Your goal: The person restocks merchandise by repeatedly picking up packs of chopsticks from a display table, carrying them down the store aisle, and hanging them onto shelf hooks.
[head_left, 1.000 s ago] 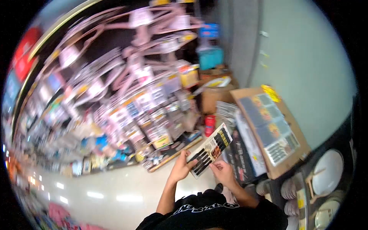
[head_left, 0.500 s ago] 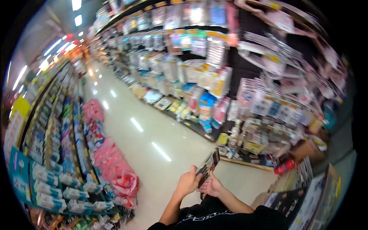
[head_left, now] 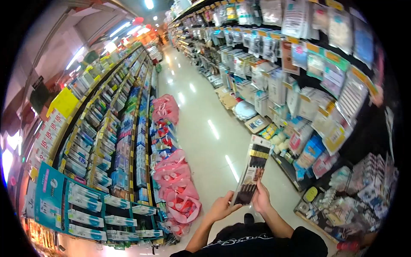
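A long flat pack of what look like dark chopsticks with gold bands [head_left: 253, 165] is held out in front of my body, its printed face toward me and its top leaning slightly right. My left hand [head_left: 222, 208] grips the lower left edge, thumb across the front. On the lower right edge my right hand [head_left: 260, 198] holds the same pack, its fingers partly hidden behind it. The pack's lower end sits between both hands, above the shop floor [head_left: 201, 128].
Shelves of boxed goods [head_left: 122, 141] line the left, with a teal display stand [head_left: 51, 197] at their near end. Pink bags [head_left: 173, 171] stand along their foot. On the right, hanging packets [head_left: 274, 85] fill a tall rack. A shiny aisle runs between.
My view has swung left, so the aisle sits further right. The pack has turned from nearly edge-on to facing me and is raised higher; both hands still hold it.
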Motion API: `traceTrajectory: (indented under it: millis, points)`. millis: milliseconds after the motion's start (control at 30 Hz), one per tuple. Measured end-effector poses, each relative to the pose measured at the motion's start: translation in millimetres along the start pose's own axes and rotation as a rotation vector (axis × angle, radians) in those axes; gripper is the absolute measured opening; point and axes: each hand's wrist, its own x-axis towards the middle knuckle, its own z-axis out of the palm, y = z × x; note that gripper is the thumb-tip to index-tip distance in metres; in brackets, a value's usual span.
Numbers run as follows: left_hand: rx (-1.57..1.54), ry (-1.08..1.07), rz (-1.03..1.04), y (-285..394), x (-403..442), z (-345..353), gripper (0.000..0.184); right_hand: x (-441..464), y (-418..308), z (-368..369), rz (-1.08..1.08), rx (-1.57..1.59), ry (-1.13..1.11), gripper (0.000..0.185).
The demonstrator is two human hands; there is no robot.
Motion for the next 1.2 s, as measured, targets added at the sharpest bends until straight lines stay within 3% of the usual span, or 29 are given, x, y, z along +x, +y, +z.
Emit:
traceTrajectory:
  millis: [67,200,300,433,533,700,800,867,1067,1200]
  points:
    - [-0.046,0.091,0.158,-19,24,-34,0.045,47,2,23,-0.019,-0.072,0.019,0.035]
    - [-0.207,0.151,0.056,-84,66,-88,0.038,141,11,48,-0.015,-0.253,0.025,0.027]
    - [-0.293,0.198,0.108,-125,106,-113,0.035,212,29,57,0.011,-0.344,0.012,0.026]
    - [-0.294,-0.068,0.013,-145,191,-167,0.035,325,58,60,0.158,-0.558,0.085,0.031]
    - [-0.332,-0.149,0.059,-135,266,-223,0.036,407,36,89,0.123,-0.498,0.101,0.032]
    - [-0.103,-0.095,0.322,-148,402,-298,0.028,543,7,107,-0.147,-0.685,0.210,0.035]
    - [0.009,-0.144,0.359,-139,457,-349,0.027,605,2,123,-0.241,-0.712,0.245,0.034]
    - [-0.093,-0.210,0.330,-149,491,-374,0.029,649,17,115,-0.263,-0.625,0.259,0.034]
    - [-0.161,-0.300,0.181,-199,605,-454,0.030,800,46,115,-0.094,-0.658,0.228,0.035]
    - [-0.086,-0.193,0.184,-241,680,-528,0.030,923,59,166,-0.042,-0.698,0.179,0.037]
